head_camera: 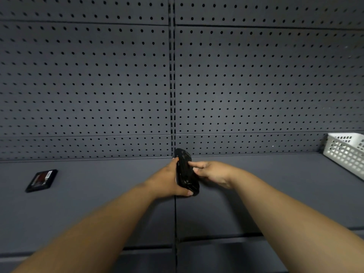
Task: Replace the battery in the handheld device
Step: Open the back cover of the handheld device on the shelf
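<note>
Above the grey shelf [98, 203], left hand [167, 180] closed around the black handheld device [186, 172]; right hand [210, 172] fingertips on its back, apparently working the cover. Flat battery [41, 180] lies well left; fetching it likely follows.

white perforated basket [347, 152]: shelf's far right edge | grey shelf [98, 194] | grey pegboard [88, 75]: behind shelf

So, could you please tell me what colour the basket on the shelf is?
White, seen in the head view: basket.
</note>
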### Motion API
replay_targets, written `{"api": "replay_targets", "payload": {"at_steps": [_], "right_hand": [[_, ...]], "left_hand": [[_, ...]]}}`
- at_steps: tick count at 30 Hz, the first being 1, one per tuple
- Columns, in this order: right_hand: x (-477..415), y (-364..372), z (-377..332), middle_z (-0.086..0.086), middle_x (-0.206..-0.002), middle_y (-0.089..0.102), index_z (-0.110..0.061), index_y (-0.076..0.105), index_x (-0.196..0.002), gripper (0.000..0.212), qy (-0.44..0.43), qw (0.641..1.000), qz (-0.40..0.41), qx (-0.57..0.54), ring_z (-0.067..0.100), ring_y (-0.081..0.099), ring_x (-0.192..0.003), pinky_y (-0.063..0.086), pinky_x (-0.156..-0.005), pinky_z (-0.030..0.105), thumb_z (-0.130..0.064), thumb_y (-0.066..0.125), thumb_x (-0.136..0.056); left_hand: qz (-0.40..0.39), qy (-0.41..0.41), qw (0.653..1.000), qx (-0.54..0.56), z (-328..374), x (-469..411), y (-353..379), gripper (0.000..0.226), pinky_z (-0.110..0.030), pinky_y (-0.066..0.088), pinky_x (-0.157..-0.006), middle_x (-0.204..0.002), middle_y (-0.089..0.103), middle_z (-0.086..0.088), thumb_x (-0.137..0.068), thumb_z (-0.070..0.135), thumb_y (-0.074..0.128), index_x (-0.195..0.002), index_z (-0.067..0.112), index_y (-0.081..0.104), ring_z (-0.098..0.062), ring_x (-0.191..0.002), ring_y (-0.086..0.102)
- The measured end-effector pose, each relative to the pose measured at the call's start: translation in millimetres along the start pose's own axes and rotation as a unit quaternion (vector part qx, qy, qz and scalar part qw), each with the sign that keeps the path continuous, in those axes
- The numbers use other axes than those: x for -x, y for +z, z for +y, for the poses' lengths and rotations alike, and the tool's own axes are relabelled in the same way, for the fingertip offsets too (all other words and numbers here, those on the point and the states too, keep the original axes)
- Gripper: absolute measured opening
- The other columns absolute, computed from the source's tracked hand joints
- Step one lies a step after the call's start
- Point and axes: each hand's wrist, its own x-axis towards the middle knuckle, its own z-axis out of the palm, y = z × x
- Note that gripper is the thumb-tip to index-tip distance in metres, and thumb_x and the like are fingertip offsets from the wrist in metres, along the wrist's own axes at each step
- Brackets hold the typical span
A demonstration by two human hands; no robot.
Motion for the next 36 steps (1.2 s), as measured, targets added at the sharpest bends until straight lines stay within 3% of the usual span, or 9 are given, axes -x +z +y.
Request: {"api": "replay_targets", "payload": {"at_steps": [5,8,11,14,17,23,28,31,36], "right_hand": [[2.3,-4.0,2.2,0.010,-0.145,0.047,-0.011,0.042,-0.141,0.044,0.009,1.000,0.012,0.011,0.018,0.040,-0.137,0.022,-0.120,0.033,-0.019,0.046,-0.098],[4.8,-8.7,6.6,0.009,-0.141,0.051,-0.006,0.046,-0.138,0.043,0.021,0.999,0.004,0.029,0.019,0.044,-0.133,0.024,-0.117,0.030,-0.017,0.049,-0.097],[7.6,-13.5,13.5,0.011,-0.142,0.050,-0.004,0.043,-0.140,0.054,0.030,0.999,-0.022,0.032,0.021,0.045,-0.133,0.025,-0.119,0.036,-0.014,0.060,-0.090],[15.2,-19.0,14.1,0.010,-0.151,0.037,-0.002,0.029,-0.146,0.070,0.038,0.996,-0.051,0.059,0.019,0.034,-0.141,0.021,-0.119,0.031,-0.004,0.064,-0.086],[19.9,-25.9,15.9,0.006,-0.156,0.029,-0.006,0.024,-0.149,0.082,0.042,0.990,-0.060,0.121,0.017,0.028,-0.144,0.018,-0.120,0.030,-0.006,0.070,-0.081],[24.3,-31.6,19.1,0.002,-0.155,0.032,-0.013,0.026,-0.149,0.088,0.041,0.982,-0.047,0.180,0.014,0.030,-0.143,0.019,-0.118,0.027,-0.012,0.076,-0.076],[23.6,-31.5,20.4,0.002,-0.156,0.028,-0.013,0.020,-0.150,0.093,0.043,0.980,-0.053,0.187,0.014,0.027,-0.144,0.018,-0.119,0.027,-0.013,0.076,-0.076],[21.3,-31.4,18.8,0.001,-0.157,0.028,-0.015,0.019,-0.151,0.097,0.041,0.976,-0.065,0.201,0.015,0.027,-0.144,0.018,-0.120,0.029,-0.016,0.078,-0.074],[17.6,-32.2,16.9,0.001,-0.157,0.027,-0.017,0.016,-0.151,0.104,0.040,0.969,-0.067,0.235,0.016,0.026,-0.145,0.018,-0.121,0.035,-0.025,0.081,-0.070]], "left_hand": [[-0.011,-0.014,1.000,0.014,-4.1,-0.4,6.3,0.107,-0.030,0.040,-0.108,-0.134,0.051,0.002,-0.063,0.027,0.085,-0.146,0.021,0.017,-0.015,-0.126,0.049],[-0.010,-0.011,0.999,0.035,-3.3,0.2,11.3,0.102,-0.020,0.038,-0.100,-0.125,0.052,0.006,-0.065,0.022,0.084,-0.144,0.019,0.020,-0.011,-0.123,0.050],[-0.011,-0.012,0.999,0.049,0.0,1.0,15.4,0.098,-0.017,0.037,-0.093,-0.117,0.049,0.011,-0.067,0.018,0.083,-0.143,0.019,0.021,-0.007,-0.117,0.049],[-0.018,-0.007,0.999,0.045,-0.4,-0.6,19.9,0.098,-0.023,0.041,-0.100,-0.126,0.053,0.008,-0.065,0.022,0.084,-0.143,0.023,0.024,-0.010,-0.121,0.050],[-0.018,-0.002,0.999,0.038,1.2,0.9,23.5,0.093,-0.018,0.036,-0.095,-0.127,0.050,0.009,-0.068,0.023,0.082,-0.142,0.024,0.026,-0.003,-0.114,0.044],[-0.019,-0.006,1.000,0.012,1.7,2.2,30.6,0.087,-0.018,0.034,-0.093,-0.137,0.051,0.003,-0.070,0.028,0.080,-0.141,0.024,0.029,-0.007,-0.119,0.047],[-0.035,-0.031,0.999,-0.016,5.5,-0.4,30.8,0.086,-0.023,0.034,-0.103,-0.144,0.046,-0.001,-0.071,0.039,0.078,-0.141,0.024,0.031,-0.016,-0.130,0.045],[-0.055,-0.041,0.997,-0.042,7.1,-0.5,25.1,0.088,-0.021,0.032,-0.100,-0.147,0.043,-0.001,-0.073,0.039,0.076,-0.144,0.024,0.026,-0.018,-0.133,0.042],[-0.075,-0.050,0.993,-0.074,4.3,-0.8,16.7,0.095,-0.025,0.031,-0.108,-0.151,0.038,-0.003,-0.071,0.042,0.077,-0.147,0.023,0.022,-0.019,-0.137,0.038]]}}
